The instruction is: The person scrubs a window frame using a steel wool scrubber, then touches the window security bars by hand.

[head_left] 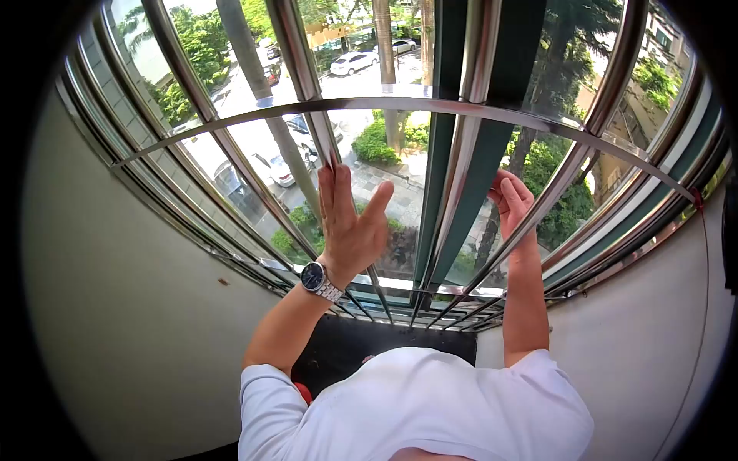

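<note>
My left hand, with a metal-band watch on its wrist, is raised against the window bars. Its fingers are stretched upward with the thumb apart, lying against an upright steel bar, and nothing is held in it. Between two bars on the right, my right hand reaches toward the window. Its fingers are bent and drawn together beside the edge of the dark green window frame. Whatever is between those fingertips, if anything, is too small to make out.
A curved flat crossbar joins the upright bars. White walls stand on both sides, and a dark ledge lies below the bars. A thin cord hangs at the right. Trees and parked cars are outside.
</note>
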The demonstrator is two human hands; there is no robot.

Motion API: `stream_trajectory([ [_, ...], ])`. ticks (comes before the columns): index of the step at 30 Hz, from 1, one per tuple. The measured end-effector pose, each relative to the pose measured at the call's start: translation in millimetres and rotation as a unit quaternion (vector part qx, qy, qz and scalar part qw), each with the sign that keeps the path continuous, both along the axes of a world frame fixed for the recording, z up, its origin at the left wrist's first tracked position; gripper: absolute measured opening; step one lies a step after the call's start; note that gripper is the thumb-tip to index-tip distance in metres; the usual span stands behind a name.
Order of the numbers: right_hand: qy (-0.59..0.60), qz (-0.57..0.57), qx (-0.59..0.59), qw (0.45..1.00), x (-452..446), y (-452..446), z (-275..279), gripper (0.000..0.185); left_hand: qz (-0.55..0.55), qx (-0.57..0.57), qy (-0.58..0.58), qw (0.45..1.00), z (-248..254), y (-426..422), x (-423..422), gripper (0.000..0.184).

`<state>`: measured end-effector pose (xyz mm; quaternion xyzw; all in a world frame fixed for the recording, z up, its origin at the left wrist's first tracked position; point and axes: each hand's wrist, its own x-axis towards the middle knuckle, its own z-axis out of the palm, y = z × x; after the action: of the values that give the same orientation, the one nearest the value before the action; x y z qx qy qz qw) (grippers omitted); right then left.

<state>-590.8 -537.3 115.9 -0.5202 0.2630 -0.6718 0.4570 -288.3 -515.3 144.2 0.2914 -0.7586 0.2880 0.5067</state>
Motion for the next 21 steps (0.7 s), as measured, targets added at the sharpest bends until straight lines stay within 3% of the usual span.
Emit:
stream_trajectory([
  [3, -0.039, -0.005, -0.112, 0.993, 10.6, 5.9, 18.3, 0.033, 0.01, 0.021, 0.0, 1.0, -2.4, 2.9, -2.0, 0.06],
  [4, 0.048, -0.116, -0.17, 0.977, 12.4, 4.0, 21.5, 0.034, 0.028, 0.017, -0.008, 0.999, -1.7, 5.5, -3.9, 0.061],
  [6, 0.209, -0.308, -0.254, 0.893, 15.0, -2.5, 24.9, 0.04, 0.057, 0.003, -0.024, 0.998, 2.8, 8.6, -7.7, 0.06],
  [9, 0.368, -0.403, -0.372, 0.751, 30.1, -9.9, 35.3, 0.048, 0.073, 0.011, -0.036, 0.997, 4.4, 10.7, -7.0, 0.061],
  [13, 0.383, -0.403, -0.373, 0.743, 41.0, -32.4, 31.2, 0.047, 0.069, 0.01, -0.035, 0.997, 5.2, 10.0, -5.7, 0.06],
  [17, 0.391, -0.46, -0.409, 0.684, 38.4, -50.6, 26.7, 0.05, 0.068, -0.013, -0.044, 0.997, 3.5, 5.9, -5.7, 0.058],
  [21, 0.447, -0.516, -0.329, 0.652, 36.2, -85.9, 23.8, 0.039, 0.069, 0.003, -0.006, 0.998, 2.7, 8.1, -8.8, 0.063],
])
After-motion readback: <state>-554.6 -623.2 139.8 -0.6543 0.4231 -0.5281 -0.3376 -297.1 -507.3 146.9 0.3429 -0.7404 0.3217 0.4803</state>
